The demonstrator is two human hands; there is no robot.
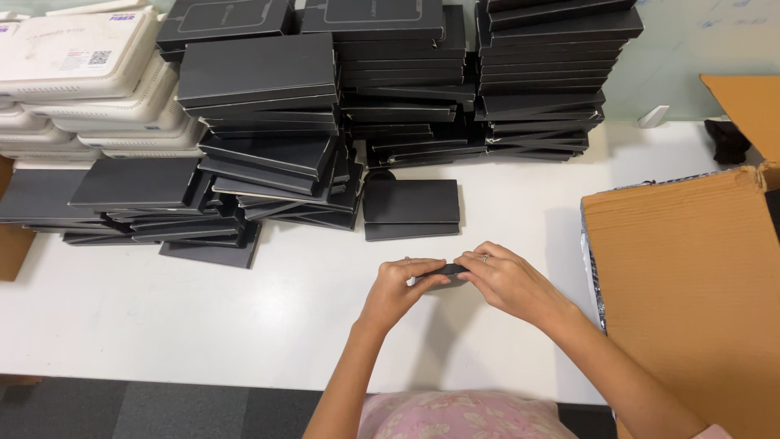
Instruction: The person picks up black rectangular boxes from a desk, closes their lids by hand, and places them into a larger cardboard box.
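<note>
Both hands meet over one small black flat piece, which lies low on the white counter directly in front of the person: the left hand pinches its left end and the right hand covers its right end, fingers closed on it, so the piece is clamped between them and only a dark strip of it shows. Whether it is a lid, a sleeve or a whole slim box cannot be told from this view. Judging by how things lie, much of the work looks done or waiting: just beyond the hands sits a short stack of two black flat boxes, and behind and to the left of that rise many tall, uneven piles of black boxes, some slid askew. Far to the left, beyond those, stand stacked white cases. Close to the right hand an open brown cardboard carton fills the edge of the counter, its flap raised. The counter is glossy and catches the ceiling light; dark carpet floor shows below its near edge, and a pale wall stands behind.
</note>
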